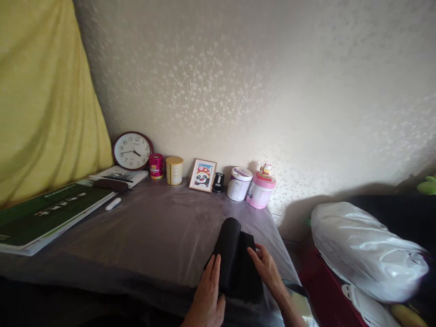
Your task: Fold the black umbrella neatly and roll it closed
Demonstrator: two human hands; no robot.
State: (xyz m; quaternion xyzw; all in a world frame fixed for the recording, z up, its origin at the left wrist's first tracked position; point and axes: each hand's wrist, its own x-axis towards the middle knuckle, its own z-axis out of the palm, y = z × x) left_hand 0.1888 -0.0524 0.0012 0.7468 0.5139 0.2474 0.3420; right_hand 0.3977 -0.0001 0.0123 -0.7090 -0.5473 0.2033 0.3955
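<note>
On my feed the black roll (pixel 227 254) lies near the front right corner of the table (pixel 153 231), its length pointing away towards the wall, with a flat flap (pixel 247 268) spread on its right side. My left hand (pixel 207 293) has its fingers nearly straight and close together against the roll's left side, thumb set apart near the roll's lower end; I can't tell whether the thumb grips anything. My right hand (pixel 267 268) is loosely curled, thumb and forefinger a little apart at the flap's right edge, and I can't tell whether they pinch it. The likeliest fault I judge is the roll loosening: should the left fingers lift while the flap is unsecured, the turns could spring open. Uneven pressure between the two hands could also skew it, leaving the ends ragged. The cover looks slick, so a hard push might slide the roll, and a pull towards me could take its near end over the front edge. A jolt to the table worries me too, since the figurine (pixel 265 171) perches on the pink tin (pixel 260 193) and might topple.
</note>
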